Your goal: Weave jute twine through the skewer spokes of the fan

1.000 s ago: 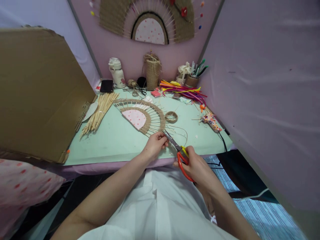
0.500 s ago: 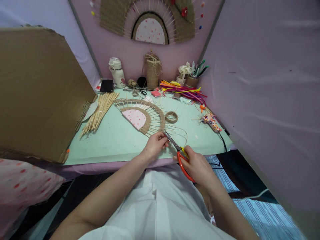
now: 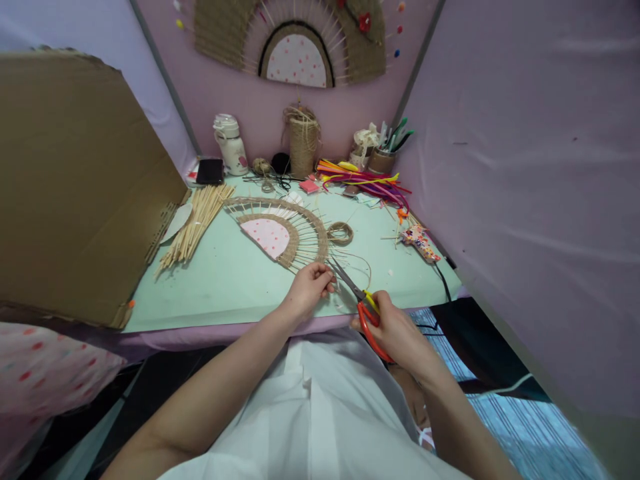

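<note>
Right hand around metal scissors; left hand in narrow pinch, contents unclear, by coarse arched fan

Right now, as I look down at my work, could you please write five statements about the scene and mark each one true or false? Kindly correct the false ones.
1. The right grip holds the scissors. True.
2. The bottle stands to the right of the pens. False: the bottle stands to the left of the pens.
3. The coil lies to the right of the table fan. True.
4. The sticks lie on the right side of the table. False: they lie on the left side, near the cardboard.
5. The left grip is nearer to the table fan than to the bottle. True.
</note>
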Tool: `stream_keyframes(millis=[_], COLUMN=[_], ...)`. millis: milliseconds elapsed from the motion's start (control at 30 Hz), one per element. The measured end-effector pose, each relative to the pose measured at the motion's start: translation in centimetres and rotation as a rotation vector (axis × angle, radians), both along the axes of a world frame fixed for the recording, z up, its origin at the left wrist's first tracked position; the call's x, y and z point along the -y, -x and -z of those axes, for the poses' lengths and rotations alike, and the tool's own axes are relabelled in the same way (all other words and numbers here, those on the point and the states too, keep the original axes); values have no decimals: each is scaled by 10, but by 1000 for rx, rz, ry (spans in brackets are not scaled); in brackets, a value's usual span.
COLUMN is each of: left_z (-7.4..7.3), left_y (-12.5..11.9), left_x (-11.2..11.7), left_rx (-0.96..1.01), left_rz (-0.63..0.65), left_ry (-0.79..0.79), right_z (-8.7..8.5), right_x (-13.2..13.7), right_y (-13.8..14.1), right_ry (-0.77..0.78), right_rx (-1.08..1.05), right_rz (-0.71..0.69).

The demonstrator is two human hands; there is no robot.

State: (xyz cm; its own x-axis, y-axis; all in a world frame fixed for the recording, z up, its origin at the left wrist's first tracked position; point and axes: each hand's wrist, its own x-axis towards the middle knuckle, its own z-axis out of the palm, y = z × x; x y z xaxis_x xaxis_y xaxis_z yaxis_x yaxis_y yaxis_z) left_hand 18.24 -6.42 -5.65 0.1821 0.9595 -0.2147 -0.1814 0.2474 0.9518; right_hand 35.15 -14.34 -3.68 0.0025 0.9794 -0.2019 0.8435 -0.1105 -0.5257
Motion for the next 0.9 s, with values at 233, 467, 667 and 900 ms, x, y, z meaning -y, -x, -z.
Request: stream_keyframes(millis=[233, 467, 667, 900], left_z=[7, 5, 0, -1], left_y=[-1, -1, 0, -1], left_x=[-2, -2, -1, -1], left_rx=[-57, -110, -85, -84], left_rz=[20, 29, 29, 33], left_ry=[-38, -88, -51, -45], right_z=[-4, -4, -3, 1], right_x=[-1, -4, -2, 1], right_y=[5, 7, 15, 19], right_ry=[33, 13, 4, -21], right_rx=[31, 130, 197, 236], right_rz=[-63, -81, -59, -58])
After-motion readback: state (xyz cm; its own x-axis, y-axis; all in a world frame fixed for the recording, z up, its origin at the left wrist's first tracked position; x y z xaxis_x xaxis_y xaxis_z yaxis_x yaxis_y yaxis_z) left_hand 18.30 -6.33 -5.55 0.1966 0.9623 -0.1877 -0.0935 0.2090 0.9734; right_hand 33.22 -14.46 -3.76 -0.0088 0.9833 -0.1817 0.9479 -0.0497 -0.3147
